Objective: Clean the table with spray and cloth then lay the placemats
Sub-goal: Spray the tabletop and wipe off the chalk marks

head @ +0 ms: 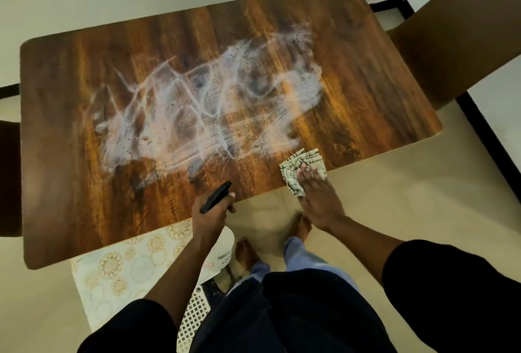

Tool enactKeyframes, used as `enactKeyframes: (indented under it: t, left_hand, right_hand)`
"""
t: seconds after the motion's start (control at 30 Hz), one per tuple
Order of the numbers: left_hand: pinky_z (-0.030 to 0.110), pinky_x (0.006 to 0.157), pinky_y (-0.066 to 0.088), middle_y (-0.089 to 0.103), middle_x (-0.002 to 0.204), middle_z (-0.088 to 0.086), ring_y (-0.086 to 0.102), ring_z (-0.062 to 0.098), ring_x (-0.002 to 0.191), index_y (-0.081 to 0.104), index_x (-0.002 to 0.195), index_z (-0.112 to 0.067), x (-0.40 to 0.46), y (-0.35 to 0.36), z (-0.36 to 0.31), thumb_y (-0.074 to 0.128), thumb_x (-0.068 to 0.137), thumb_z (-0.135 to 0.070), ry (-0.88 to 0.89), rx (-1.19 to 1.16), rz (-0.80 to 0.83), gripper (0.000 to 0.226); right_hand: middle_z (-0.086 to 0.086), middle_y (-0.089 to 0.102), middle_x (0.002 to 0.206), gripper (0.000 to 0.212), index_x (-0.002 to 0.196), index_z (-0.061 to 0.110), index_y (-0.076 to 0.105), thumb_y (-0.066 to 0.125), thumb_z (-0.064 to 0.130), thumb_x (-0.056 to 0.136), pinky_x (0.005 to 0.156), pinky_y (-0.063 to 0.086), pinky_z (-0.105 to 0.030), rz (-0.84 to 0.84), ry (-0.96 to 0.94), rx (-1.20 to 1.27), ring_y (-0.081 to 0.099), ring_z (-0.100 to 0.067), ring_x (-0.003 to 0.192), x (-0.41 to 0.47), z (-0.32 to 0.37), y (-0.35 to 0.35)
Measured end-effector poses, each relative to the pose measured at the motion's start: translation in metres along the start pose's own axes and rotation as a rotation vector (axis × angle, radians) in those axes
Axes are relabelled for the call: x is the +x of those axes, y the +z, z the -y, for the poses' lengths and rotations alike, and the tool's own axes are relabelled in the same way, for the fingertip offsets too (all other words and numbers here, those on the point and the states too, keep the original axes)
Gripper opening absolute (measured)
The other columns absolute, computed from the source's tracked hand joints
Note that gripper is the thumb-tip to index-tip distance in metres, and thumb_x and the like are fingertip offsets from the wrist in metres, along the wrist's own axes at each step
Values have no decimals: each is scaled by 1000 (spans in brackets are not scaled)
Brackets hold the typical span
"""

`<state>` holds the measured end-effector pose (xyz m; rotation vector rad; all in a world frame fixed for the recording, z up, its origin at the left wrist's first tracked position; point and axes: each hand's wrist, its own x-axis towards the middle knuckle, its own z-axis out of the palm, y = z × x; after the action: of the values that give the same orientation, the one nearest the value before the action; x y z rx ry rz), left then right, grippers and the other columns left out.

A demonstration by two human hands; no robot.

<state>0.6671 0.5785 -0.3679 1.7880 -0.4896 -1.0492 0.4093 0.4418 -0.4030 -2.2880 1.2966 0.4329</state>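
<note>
A brown wooden table fills the view, its middle smeared with white foamy streaks. My left hand grips a spray bottle by its black trigger head at the table's near edge; the white bottle body hangs below the edge. My right hand presses flat on a crumpled patterned cloth at the near right edge of the table. A pale placemat with gold round patterns lies below the table's near edge, partly hidden by my left arm.
A dark brown chair stands at the table's right end, and another dark chair shows at the left edge. A white lattice piece lies near my legs. My bare feet stand on beige floor tiles.
</note>
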Motion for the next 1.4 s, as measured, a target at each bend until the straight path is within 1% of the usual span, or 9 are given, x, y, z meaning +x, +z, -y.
enactKeyframes:
  t: [0.17,0.27,0.47,0.63,0.77,0.9,1.07,1.17,1.4]
  left_hand:
    - [34,49,41,69,65,22,49,26,44,77,66,-8,1,31,-9,75,91,-28,28,30,8,32]
    - [38,52,40,70,68,25,47,26,44,75,63,-6,2,49,-11,74,88,-27,13,40,-9,33]
    - [27,45,39,60,55,25,44,16,37,73,64,3,8,86,-23,75,96,-8,38,58,16,34]
    - [29,50,43,65,59,20,49,16,41,72,63,0,22,120,-36,71,101,-2,97,89,79,38]
    - [24,51,45,68,58,5,53,10,43,75,55,-25,25,151,-47,74,99,-4,46,61,71,48]
    - [33,54,43,69,66,22,52,12,42,74,66,1,24,170,-54,72,87,-26,36,56,118,34]
    - [26,55,44,66,65,25,53,10,43,71,69,10,20,185,-50,71,88,-22,46,29,137,37]
    - [27,55,45,69,67,24,54,11,43,73,71,7,20,191,-47,72,90,-22,44,43,124,35]
    - [30,50,43,69,64,20,53,15,44,75,71,0,23,202,-50,70,87,-22,4,94,70,28]
  right_hand:
    - [3,-22,169,73,165,23,-3,36,40,106,127,-2,-46,41,-148,-18,-25,-20,153,9,30,14]
    - [8,-22,169,71,165,26,-5,36,40,108,121,-14,-38,79,-369,-72,-28,-16,152,15,41,18]
    - [7,-11,172,71,166,24,2,38,39,107,123,-8,-37,115,-598,-161,-16,-17,158,35,-4,2]
    - [8,-15,170,73,166,25,0,41,34,106,122,-10,-35,55,-454,-118,-20,-16,156,42,-77,-29]
    - [9,-11,171,71,166,26,0,29,42,103,128,1,-42,32,-237,-7,-16,-15,157,47,-140,-52]
    - [7,-12,171,68,165,25,-2,30,37,107,129,3,-45,-9,-59,81,-16,-15,157,58,-174,-73]
    - [5,-11,172,68,166,22,1,36,35,109,128,-3,-45,-31,32,146,-15,-21,158,66,-158,-73]
    - [4,-15,171,68,166,23,0,36,35,109,128,-3,-46,-8,-26,111,-17,-22,158,61,-138,-64]
    - [6,-6,173,70,166,25,6,25,48,103,126,-2,-47,135,-465,-105,-12,-22,159,48,-100,-32]
